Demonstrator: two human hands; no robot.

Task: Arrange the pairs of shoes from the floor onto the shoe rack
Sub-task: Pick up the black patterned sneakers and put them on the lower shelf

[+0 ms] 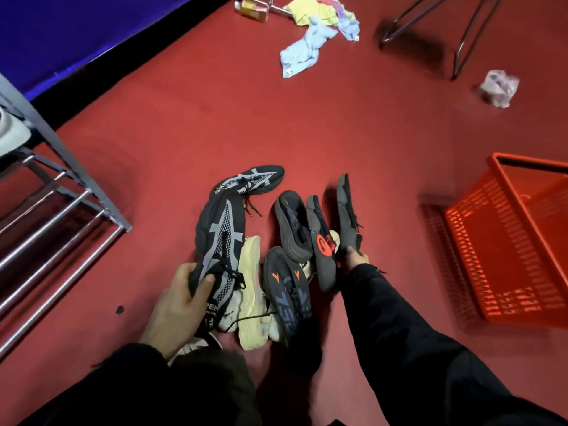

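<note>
Shoes heaped on the floor in front of you.
The shoe pile lies between your hands; the shoe rack stands to your left, the basket to your right, and the clothes and a stool lie well behind the pile.

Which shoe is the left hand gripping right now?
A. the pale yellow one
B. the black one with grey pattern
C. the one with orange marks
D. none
B: the left hand grips the black shoe with grey pattern at its laces.
</note>
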